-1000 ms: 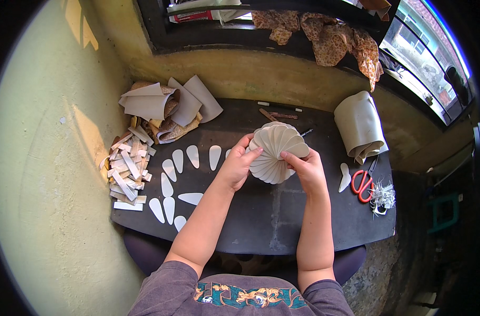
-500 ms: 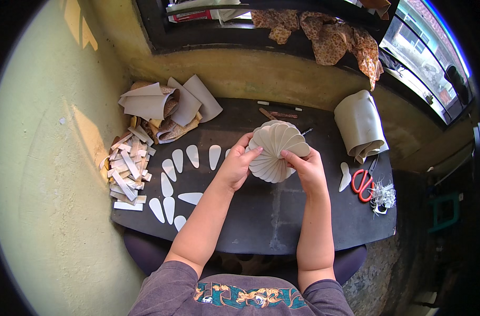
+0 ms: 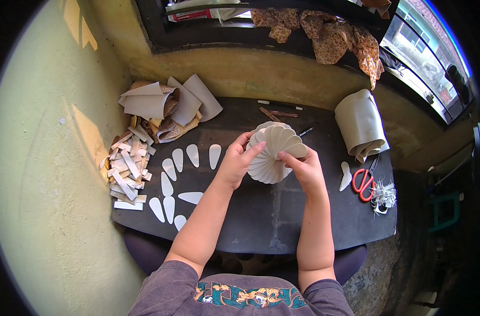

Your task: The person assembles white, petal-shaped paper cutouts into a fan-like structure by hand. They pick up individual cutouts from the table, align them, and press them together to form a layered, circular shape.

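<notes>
Left hand (image 3: pixel 241 162), right hand (image 3: pixel 304 168): both clamped on one pale petal fan (image 3: pixel 271 158) above the dark table (image 3: pixel 250 224), the grip beneath hidden from me. Loose petals (image 3: pixel 167 185): one cut off by the left forearm (image 3: pixel 206 221). Red-handled scissors (image 3: pixel 356 180): blade tips I cannot make out.

From one wide head-worn fisheye, I look steeply down past both forearms (image 3: pixel 204 226) onto the nearby desk (image 3: pixel 250 226), the wall (image 3: pixel 229 66) beyond.

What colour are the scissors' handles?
Red: the handles show in the head view, the only one here.
</notes>
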Action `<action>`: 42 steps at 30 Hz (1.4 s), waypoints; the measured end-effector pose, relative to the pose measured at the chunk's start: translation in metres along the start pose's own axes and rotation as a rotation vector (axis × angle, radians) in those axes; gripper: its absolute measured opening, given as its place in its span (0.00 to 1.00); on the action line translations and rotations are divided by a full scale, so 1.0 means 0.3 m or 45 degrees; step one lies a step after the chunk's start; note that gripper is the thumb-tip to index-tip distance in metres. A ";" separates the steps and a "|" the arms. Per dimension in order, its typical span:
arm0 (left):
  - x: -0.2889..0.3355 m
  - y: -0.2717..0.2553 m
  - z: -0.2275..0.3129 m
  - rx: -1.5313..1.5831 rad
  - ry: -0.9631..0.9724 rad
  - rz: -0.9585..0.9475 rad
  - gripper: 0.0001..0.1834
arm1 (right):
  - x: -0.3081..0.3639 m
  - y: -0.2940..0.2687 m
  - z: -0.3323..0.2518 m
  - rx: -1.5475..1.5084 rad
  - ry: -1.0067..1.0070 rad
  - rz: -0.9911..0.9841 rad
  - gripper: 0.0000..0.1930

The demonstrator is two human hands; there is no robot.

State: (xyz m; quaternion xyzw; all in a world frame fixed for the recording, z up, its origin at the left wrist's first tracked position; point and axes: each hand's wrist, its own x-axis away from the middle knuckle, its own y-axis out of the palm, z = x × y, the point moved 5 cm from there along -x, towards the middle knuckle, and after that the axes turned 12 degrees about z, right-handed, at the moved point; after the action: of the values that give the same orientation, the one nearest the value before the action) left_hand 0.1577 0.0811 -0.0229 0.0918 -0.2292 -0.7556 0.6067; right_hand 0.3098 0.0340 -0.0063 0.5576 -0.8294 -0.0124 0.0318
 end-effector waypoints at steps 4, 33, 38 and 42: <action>0.004 0.016 0.008 -0.061 0.169 0.050 0.15 | 0.002 0.003 0.004 0.028 -0.009 -0.046 0.11; 0.012 0.023 0.029 -0.097 0.408 0.044 0.10 | 0.008 0.007 0.004 0.065 0.009 -0.142 0.11; 0.010 0.020 0.026 -0.097 0.435 0.026 0.09 | 0.007 0.013 0.006 0.084 -0.012 -0.147 0.09; 0.011 0.016 0.028 -0.149 0.481 0.046 0.08 | 0.008 0.024 0.006 0.072 -0.022 -0.129 0.08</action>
State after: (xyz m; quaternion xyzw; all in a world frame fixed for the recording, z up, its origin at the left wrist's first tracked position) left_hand 0.1576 0.0793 -0.0127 0.1922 -0.0685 -0.7260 0.6567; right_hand 0.3022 0.0346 -0.0075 0.5995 -0.8003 0.0044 0.0083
